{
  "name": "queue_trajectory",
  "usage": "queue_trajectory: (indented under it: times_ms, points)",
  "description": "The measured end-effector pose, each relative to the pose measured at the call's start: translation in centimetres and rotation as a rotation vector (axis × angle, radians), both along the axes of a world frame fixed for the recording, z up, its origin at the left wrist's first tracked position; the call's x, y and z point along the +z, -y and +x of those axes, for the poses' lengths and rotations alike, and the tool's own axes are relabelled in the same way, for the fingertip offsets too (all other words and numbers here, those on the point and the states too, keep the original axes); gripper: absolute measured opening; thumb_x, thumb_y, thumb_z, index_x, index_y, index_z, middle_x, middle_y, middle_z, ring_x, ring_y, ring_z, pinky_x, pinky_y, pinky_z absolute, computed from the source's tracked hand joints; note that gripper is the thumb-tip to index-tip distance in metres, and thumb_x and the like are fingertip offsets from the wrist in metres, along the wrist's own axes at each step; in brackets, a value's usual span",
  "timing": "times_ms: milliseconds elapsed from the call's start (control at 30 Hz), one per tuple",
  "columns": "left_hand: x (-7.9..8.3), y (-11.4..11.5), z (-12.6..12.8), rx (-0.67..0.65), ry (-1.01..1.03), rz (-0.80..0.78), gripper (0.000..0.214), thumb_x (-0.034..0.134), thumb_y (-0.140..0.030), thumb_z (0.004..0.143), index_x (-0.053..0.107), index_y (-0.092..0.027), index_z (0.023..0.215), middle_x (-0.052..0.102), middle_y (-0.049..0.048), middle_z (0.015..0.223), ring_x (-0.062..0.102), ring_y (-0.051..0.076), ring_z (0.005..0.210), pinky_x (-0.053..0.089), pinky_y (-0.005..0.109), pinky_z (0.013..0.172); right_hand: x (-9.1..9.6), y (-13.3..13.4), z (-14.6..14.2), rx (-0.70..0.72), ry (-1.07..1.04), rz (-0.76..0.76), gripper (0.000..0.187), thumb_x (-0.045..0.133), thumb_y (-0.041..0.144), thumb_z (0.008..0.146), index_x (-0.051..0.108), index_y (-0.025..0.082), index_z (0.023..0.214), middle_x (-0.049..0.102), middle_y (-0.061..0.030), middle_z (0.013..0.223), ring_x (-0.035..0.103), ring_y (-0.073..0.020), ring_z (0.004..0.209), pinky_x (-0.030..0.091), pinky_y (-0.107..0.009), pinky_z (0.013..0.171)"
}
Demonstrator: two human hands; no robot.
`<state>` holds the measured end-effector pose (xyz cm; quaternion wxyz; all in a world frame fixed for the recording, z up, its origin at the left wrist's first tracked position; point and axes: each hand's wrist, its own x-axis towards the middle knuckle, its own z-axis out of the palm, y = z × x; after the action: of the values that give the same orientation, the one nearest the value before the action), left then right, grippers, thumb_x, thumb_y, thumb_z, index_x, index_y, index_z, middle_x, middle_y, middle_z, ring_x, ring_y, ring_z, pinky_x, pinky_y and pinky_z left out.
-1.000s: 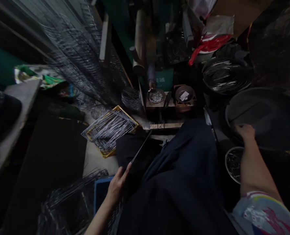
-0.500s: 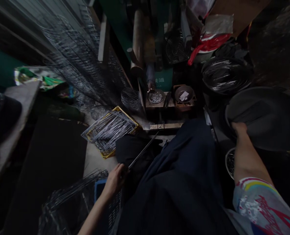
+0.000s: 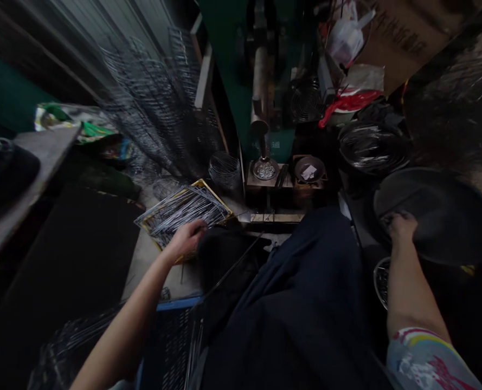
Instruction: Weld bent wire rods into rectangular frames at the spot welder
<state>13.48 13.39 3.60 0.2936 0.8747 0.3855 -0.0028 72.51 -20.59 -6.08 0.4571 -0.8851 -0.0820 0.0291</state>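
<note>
My left hand is closed at the near edge of a yellow crate heaped with bent metal wire pieces. Whatever its curled fingers hold is too dark to make out. A thin metal rod slants across my dark-clothed lap, apart from that hand, its lower end by the blue crate. On the right, my right hand reaches into a wide dark basin. Its fingers are bent and blurred, and what lies between them is hidden in shadow.
Ahead stands a green machine with a metal cylinder. Below it are a dish of small shiny parts and a brown bowl. Wire racks lean at left; a wire coil and a bowl are at right.
My left hand has moved up and forward from the rod to the yellow crate, leaving the rod across my lap. My right hand stays in the basin, its fingers now bent. The view has shifted slightly.
</note>
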Motion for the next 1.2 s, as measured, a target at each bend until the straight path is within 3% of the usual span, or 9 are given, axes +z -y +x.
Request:
queue_trajectory:
  times_ms: [167, 300, 367, 467, 600, 667, 867, 1033, 1200]
  points:
    - [1.1, 1.4, 8.9, -0.247, -0.118, 0.233, 0.02, 0.044, -0.02, 0.085, 0.064, -0.017, 0.085, 0.065, 0.0078, 0.074, 0.059, 0.021, 0.069, 0.037, 0.028, 0.062, 1.6, -0.8, -2.5, -0.104, -0.041, 0.17, 0.027, 0.055, 0.041, 0.071, 0.055, 0.016, 0.082, 0.054, 0.0012, 0.057, 0.056, -0.0148, 0.049, 0.048, -0.027, 0.046]
    - [6.4, 6.0, 12.1, -0.383, 0.02, 0.273, 0.022, 0.044, -0.012, 0.084, 0.065, -0.018, 0.086, 0.066, 0.0079, 0.082, 0.061, 0.021, 0.07, 0.039, 0.028, 0.061, 2.9, -1.1, -4.3, -0.026, -0.035, 0.24, 0.051, 0.068, 0.052, 0.066, 0.068, 0.011, 0.095, 0.067, -0.0045, 0.072, 0.063, -0.017, 0.06, 0.053, -0.027, 0.049]
    - [9.7, 7.6, 11.0, -0.315, 0.266, 0.255, 0.022, 0.044, -0.018, 0.088, 0.065, -0.018, 0.093, 0.067, 0.007, 0.086, 0.062, 0.021, 0.077, 0.044, 0.029, 0.067, 3.7, -1.0, -5.0, 0.02, -0.046, 0.267, 0.061, 0.074, 0.053, 0.063, 0.07, 0.01, 0.104, 0.07, -0.0072, 0.079, 0.064, -0.0176, 0.062, 0.054, -0.026, 0.051]
    - [12.4, 9.2, 7.4, 0.077, 0.706, 0.036, 0.021, 0.056, -0.033, 0.088, 0.066, -0.021, 0.102, 0.065, 0.0034, 0.089, 0.06, 0.017, 0.076, 0.047, 0.027, 0.068, 4.7, -0.5, -5.8, 0.046, -0.044, 0.276, 0.068, 0.077, 0.053, 0.062, 0.069, 0.008, 0.113, 0.073, -0.0104, 0.087, 0.065, -0.017, 0.062, 0.055, -0.027, 0.054]
    - [9.0, 11.8, 3.2, 0.706, 0.986, -0.63, 0.035, 0.068, -0.045, 0.079, 0.065, -0.021, 0.105, 0.048, -0.0043, 0.063, 0.044, 0.008, 0.049, 0.04, 0.019, 0.046, 5.7, 0.5, -6.7, 0.088, -0.017, 0.238, 0.064, 0.076, 0.052, 0.066, 0.071, 0.009, 0.112, 0.074, -0.012, 0.088, 0.067, -0.0195, 0.065, 0.056, -0.031, 0.059]
    - [5.8, 13.8, 2.1, 0.828, 0.961, -0.825, 0.041, 0.075, -0.047, 0.072, 0.065, -0.02, 0.101, 0.045, -0.006, 0.058, 0.04, 0.006, 0.044, 0.035, 0.017, 0.04, 6.0, 1.0, -7.2, 0.129, 0.003, 0.198, 0.059, 0.075, 0.052, 0.068, 0.073, 0.01, 0.108, 0.074, -0.0127, 0.091, 0.069, -0.0225, 0.072, 0.057, -0.032, 0.063]
    - [0.6, 18.9, -2.0, 0.727, 0.609, -0.996, 0.068, 0.071, -0.05, 0.075, 0.04, -0.04, 0.135, 0.068, 0.0043, 0.111, 0.067, 0.027, 0.095, 0.055, 0.039, 0.082, 8.0, 1.3, -10.1, 0.251, 0.035, 0.083, 0.055, 0.067, 0.053, 0.076, 0.07, 0.014, 0.116, 0.074, -0.0119, 0.101, 0.07, -0.0242, 0.08, 0.058, -0.037, 0.072]
    - [-0.2, 19.0, -4.6, 0.647, 0.446, -0.891, 0.069, 0.073, -0.046, 0.074, 0.046, -0.043, 0.137, 0.052, -0.0016, 0.142, 0.027, 0.029, 0.144, 0.039, 0.044, 0.108, 11.6, -0.3, -17.2, 0.58, 0.161, 0.027, 0.043, 0.064, 0.042, 0.084, 0.067, 0.019, 0.121, 0.071, -0.009, 0.113, 0.069, -0.0259, 0.097, 0.054, -0.042, 0.089]
    - [0.0, 19.3, -3.3, 0.674, 0.613, -1.109, 0.081, 0.066, -0.042, 0.082, 0.023, -0.038, 0.151, 0.072, 0.0086, 0.103, 0.067, 0.028, 0.098, 0.054, 0.036, 0.073, 13.9, -1.3, -25.1, 1.016, 0.293, -0.007, 0.049, 0.063, 0.028, 0.087, 0.055, 0.031, 0.135, 0.063, -0.0034, 0.129, 0.061, -0.0254, 0.116, 0.049, -0.043, 0.101]
